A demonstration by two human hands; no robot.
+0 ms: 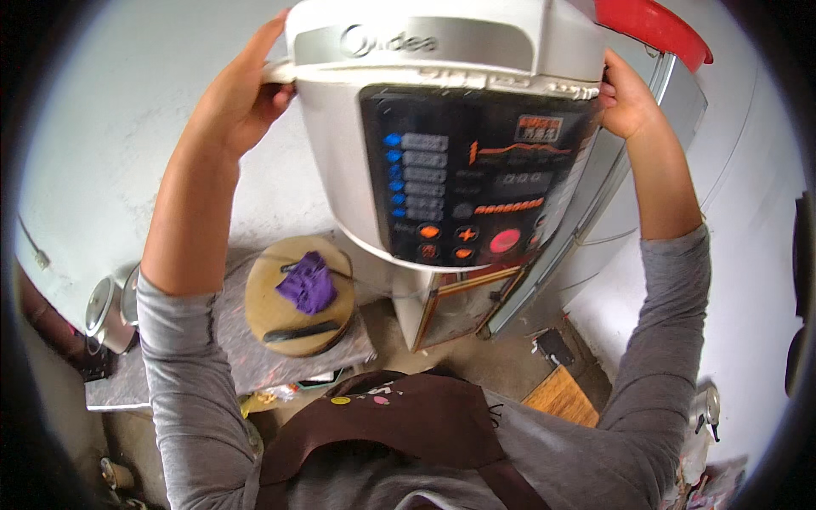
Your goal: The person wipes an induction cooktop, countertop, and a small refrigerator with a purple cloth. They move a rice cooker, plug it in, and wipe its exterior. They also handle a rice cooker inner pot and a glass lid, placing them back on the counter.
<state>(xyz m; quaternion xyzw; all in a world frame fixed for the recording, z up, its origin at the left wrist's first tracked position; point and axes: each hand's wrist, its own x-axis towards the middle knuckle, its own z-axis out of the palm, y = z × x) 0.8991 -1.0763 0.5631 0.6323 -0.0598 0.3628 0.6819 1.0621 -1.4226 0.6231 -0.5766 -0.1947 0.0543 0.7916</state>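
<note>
A white Midea electric pressure cooker (pixel 331 166) is raised in front of me at about head height, between both hands. Its dark control panel (pixel 472 191), with orange and red buttons, faces me. My left hand (pixel 245 105) grips the white handle (pixel 278 72) on the cooker's left side. On the opposite side, my right hand (pixel 625 102) grips near the rim, its fingertips partly hidden behind the body. The cooker's top edge runs out of view.
Below left, a stone-patterned counter (pixel 233 344) bears a round wooden cutting board (pixel 264 299) with a purple cloth (pixel 309 284) and a black-handled tool (pixel 301 331). Metal pots (pixel 109 312) stand farther left. A refrigerator (pixel 679 102) carries a red basin (pixel 663 29), beside a glass-doored cabinet (pixel 459 312).
</note>
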